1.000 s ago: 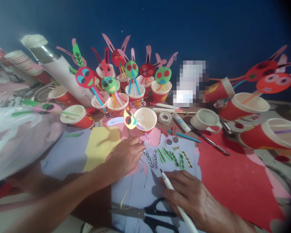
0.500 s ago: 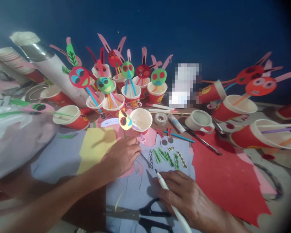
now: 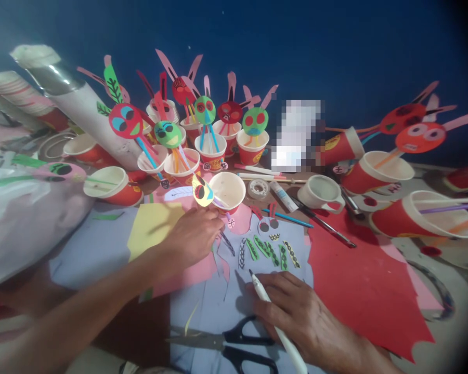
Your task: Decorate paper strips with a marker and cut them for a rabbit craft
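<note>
My right hand (image 3: 292, 306) is closed around a white marker (image 3: 275, 317), its dark tip pointing up and left just below a patterned white strip (image 3: 242, 253). Fingers curled, my left hand (image 3: 198, 234) lies over pink paper (image 3: 187, 270). A narrow dark-marked paper strip (image 3: 228, 244) runs out from its fingertips. Black-handled scissors (image 3: 234, 340) lie partly open below the hands on the blue-grey sheet (image 3: 203, 306). Patterned green strips (image 3: 262, 246), a yellow strip (image 3: 292, 254) and cut-out eye pieces (image 3: 268, 224) lie to the right of the white strip.
Red paper cups with paper faces on straws, such as the green one (image 3: 255, 121), stand behind. A yellow face (image 3: 203, 190) leans at the nearest cup (image 3: 228, 189). Red paper (image 3: 359, 280) lies right, near a white mug (image 3: 322, 194), tape (image 3: 258, 189) and a glue stick (image 3: 284, 196). A plastic bag (image 3: 31, 218) is left.
My left hand has moved slightly up and left, and the dark-marked strip has shifted with it, away from the patterned white strip. The right hand with the marker has hardly moved.
</note>
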Motion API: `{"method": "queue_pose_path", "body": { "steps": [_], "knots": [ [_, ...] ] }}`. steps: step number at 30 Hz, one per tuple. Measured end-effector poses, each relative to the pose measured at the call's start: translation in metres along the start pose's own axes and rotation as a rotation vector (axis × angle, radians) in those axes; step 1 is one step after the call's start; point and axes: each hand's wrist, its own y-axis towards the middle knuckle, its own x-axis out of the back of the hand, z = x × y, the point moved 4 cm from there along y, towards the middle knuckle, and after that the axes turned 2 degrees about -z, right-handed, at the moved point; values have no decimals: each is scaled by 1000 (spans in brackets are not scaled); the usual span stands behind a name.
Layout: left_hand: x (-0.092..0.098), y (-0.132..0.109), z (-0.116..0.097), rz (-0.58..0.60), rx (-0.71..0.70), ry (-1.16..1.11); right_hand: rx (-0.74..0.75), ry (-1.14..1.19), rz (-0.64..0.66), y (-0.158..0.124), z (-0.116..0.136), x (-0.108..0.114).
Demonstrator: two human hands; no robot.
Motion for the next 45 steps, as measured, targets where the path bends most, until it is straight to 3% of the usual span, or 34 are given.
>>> {"method": "queue_pose_path", "body": {
  "steps": [11,15,17,20,26,45],
  "knots": [
    [-2,-5,-1,-55,0,53,5,9,9,-2,-1,-1],
    [4,-26,-24,-255,-17,-37,5,-2,-1,0,-2,0],
    [2,-37,-39,-272,-55,-118,5,-20,-10,0,-3,0],
    [-4,-49,-53,-265,-50,-170,12,-28,-5,-1,-3,-1],
    [-13,-55,-49,-215,19,-139,8,-2,-2,-2,-1,-2],
    [-14,-47,-39,-178,-142,-163,-8,40,14,-1,-1,-2]
  ]
}}
